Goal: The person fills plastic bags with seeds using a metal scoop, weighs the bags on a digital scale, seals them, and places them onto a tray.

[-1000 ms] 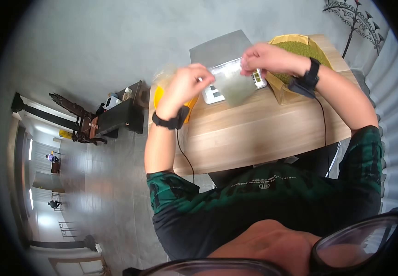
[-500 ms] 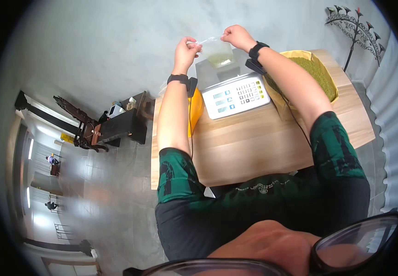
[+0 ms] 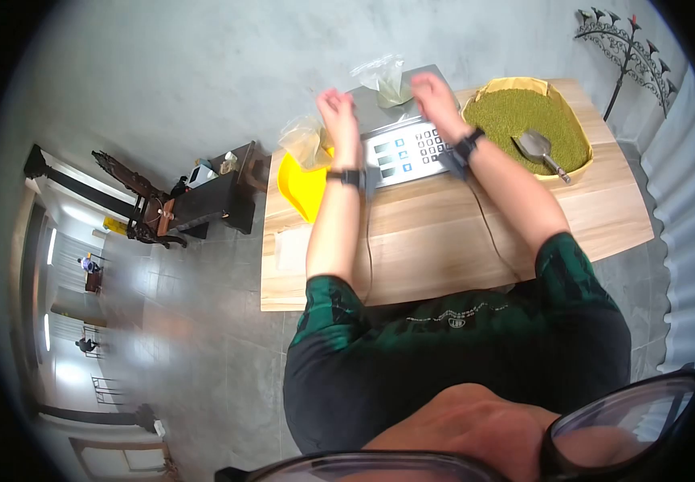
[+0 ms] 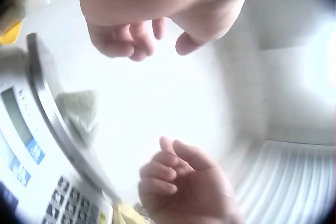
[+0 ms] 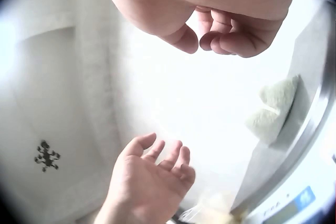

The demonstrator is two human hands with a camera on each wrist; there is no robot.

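Observation:
A clear plastic bag (image 3: pixel 395 90) with green grains in its bottom stands on the grey pan of a white digital scale (image 3: pixel 437 161). My left hand (image 3: pixel 337 116) is in the air to the left of the bag, fingers loosely bent and holding nothing. On the other side, my right hand (image 3: pixel 437 100) hovers over the pan's right part, blurred and likewise free. Both wrist views show bare, relaxed fingers, with the filled bag (image 5: pixel 273 109) apart from them on the pan.
To the right sits a yellow-lined sack (image 3: pixel 578 161) full of green grains, with a metal scoop (image 3: pixel 536 146) lying on top. Left of the scale are a yellow container (image 3: pixel 295 186) and clear plastic bags (image 3: pixel 303 138). A pale sheet (image 3: pixel 291 249) lies at the table's left edge.
Both hands carried the bag forward over the scale's pan, then let go of it. They have since drawn back slightly, and the bag now stands alone on the pan.

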